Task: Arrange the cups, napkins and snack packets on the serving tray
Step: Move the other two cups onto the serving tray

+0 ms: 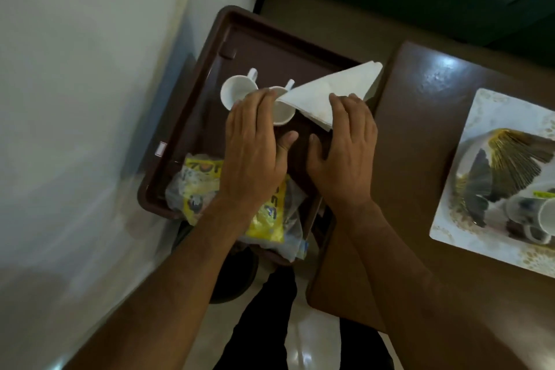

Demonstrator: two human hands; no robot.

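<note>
A brown tray (240,36) sits at centre frame, with two white cups (237,91) side by side in its upper part and yellow snack packets (204,177) at its lower end. Both hands hold a folded white napkin (327,93) above the tray. The left hand (255,147) pinches the napkin's left corner over the second cup; the right hand (345,153) grips its lower edge with curled fingers. To the right, on a dark table (420,117), lies a patterned plate (480,111) bearing a mug (534,213).
</note>
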